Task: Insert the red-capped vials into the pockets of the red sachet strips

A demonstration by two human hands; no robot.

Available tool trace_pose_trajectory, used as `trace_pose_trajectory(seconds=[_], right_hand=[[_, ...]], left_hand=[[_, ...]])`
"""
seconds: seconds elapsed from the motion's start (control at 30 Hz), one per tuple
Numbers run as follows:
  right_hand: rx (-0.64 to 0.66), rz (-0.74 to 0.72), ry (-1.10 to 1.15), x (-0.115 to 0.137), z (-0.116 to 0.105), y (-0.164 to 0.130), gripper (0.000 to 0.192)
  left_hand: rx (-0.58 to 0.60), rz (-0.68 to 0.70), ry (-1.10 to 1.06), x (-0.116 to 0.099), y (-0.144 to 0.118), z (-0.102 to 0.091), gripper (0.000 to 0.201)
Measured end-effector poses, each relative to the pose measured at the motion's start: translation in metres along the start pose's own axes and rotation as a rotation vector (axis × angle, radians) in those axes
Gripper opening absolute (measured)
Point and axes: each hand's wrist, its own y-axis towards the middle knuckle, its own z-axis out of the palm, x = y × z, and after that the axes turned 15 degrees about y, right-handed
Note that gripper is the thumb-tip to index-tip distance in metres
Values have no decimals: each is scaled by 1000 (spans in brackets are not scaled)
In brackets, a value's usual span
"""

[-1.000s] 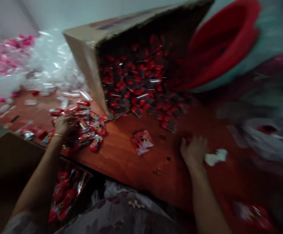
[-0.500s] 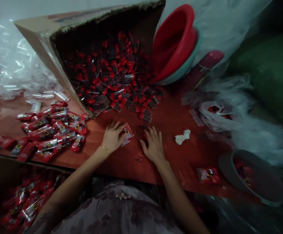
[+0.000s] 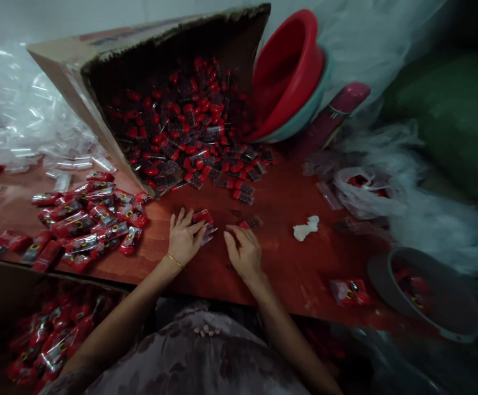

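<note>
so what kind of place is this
Probably a small home packing workshop: a tipped cardboard box spilling small red items, a pile of sealed red packets on the table, and heaps of clear plastic bags.

Red-brown table bears a tipped carton, seemingly red packets, a white scrap

This looks like a small packing room in someone's home, not a factory. A tipped cardboard box spills red pieces onto a red-brown table, with sealed packets heaped at the left, clear empty sleeves far left, and stacked plastic basins behind.
</note>
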Motion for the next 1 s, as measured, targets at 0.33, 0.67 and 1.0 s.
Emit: trace_pose_trajectory(seconds=[0.33, 0.67, 1.0], right_hand=[[93, 227, 199, 9, 38, 28, 33], [295, 280, -224, 4, 33, 34, 34], [-32, 208, 389, -13, 26, 32, 35]], left_hand=[[-29, -61, -76, -2, 0, -6, 45], [92, -30, 24, 2, 7, 8, 35], [-18, -58, -41, -3, 9, -7, 37]])
